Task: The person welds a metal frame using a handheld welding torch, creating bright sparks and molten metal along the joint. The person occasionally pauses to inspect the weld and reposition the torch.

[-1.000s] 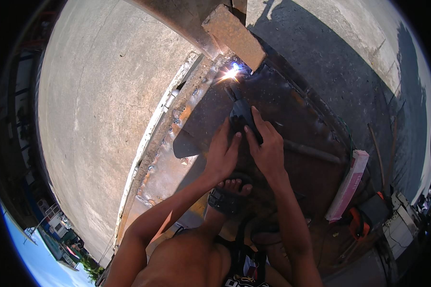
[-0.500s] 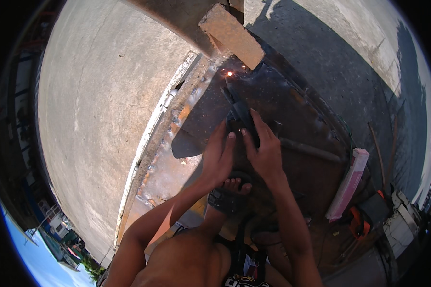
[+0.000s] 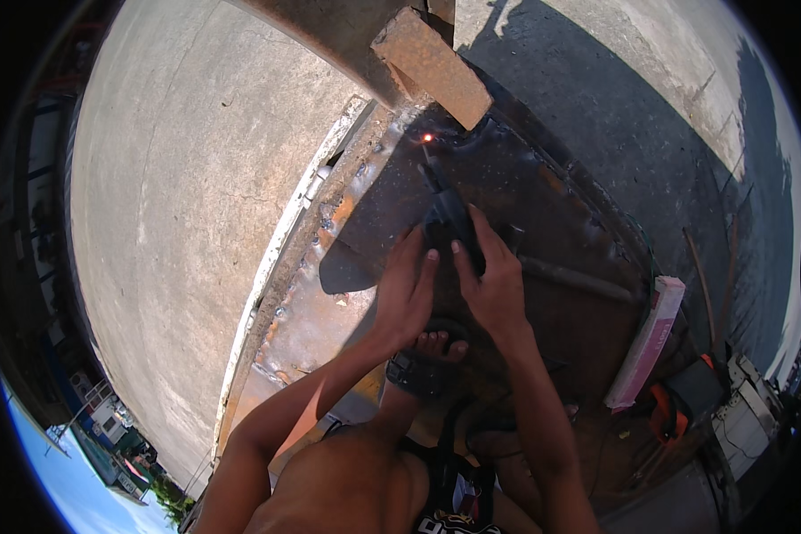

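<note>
A black electrode holder (image 3: 446, 212) points away from me, a thin welding rod (image 3: 426, 153) at its front end. My right hand (image 3: 489, 276) is closed round its right side, thumb on top. From the left, my left hand (image 3: 406, 289) presses its fingers and thumb against the same holder. Just beyond the rod's tip, a small orange spot (image 3: 428, 138) glows on the dark steel plate (image 3: 498, 187). A rusty angle piece (image 3: 436, 67) stands at the plate's far end, close to the glow.
Right of my hands, a metal rod (image 3: 578, 278) lies on the plate. A pink-and-white long box (image 3: 647, 343) rests farther right, near an orange-and-black tool (image 3: 667, 414). My sandalled foot (image 3: 423, 365) is just behind my hands. A white-edged rail (image 3: 285, 236) borders the plate's left side.
The bright sparks around the weld spot have died down to a single small glow. The holder's tip has shifted slightly, while both hands keep nearly the same place.
</note>
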Demonstrator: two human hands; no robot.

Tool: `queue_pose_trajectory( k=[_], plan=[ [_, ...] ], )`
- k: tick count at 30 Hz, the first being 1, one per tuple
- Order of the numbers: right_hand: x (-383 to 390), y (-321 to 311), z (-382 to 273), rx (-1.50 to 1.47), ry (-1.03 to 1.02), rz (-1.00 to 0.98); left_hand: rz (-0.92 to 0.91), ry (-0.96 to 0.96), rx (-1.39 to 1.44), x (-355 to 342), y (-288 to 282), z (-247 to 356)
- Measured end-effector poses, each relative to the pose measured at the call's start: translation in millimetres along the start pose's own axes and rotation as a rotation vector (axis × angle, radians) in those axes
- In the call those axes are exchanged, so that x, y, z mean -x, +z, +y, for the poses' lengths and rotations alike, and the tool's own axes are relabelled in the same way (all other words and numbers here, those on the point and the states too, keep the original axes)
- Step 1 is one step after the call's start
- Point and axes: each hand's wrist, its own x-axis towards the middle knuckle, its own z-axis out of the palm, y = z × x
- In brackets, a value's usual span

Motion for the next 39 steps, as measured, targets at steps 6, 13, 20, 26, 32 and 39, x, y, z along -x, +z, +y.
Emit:
queue_pose_trajectory(
  k=[6,13,20,26,32,39],
  plan=[
    [3,-3,0,-0.019,0.018,-0.017,-0.018,-0.011,-0.016,3,2,-5],
    [2,-4,0,-0.003,0.03,-0.007,-0.042,-0.011,0.021,0,2,-3],
    [-3,-20,0,-0.101,0.109,0.007,-0.08,0.043,0.014,-3,6,7],
    [-14,-34,2,-0.127,0.121,-0.028,-0.16,0.061,0.005,-11,8,15],
    [-31,-44,-1,-0.125,0.121,-0.1,-0.128,0.085,-0.056,-15,11,19],
    [-30,-48,6,-0.106,0.071,-0.084,-0.131,0.095,-0.032,-16,14,17]
  ],
)
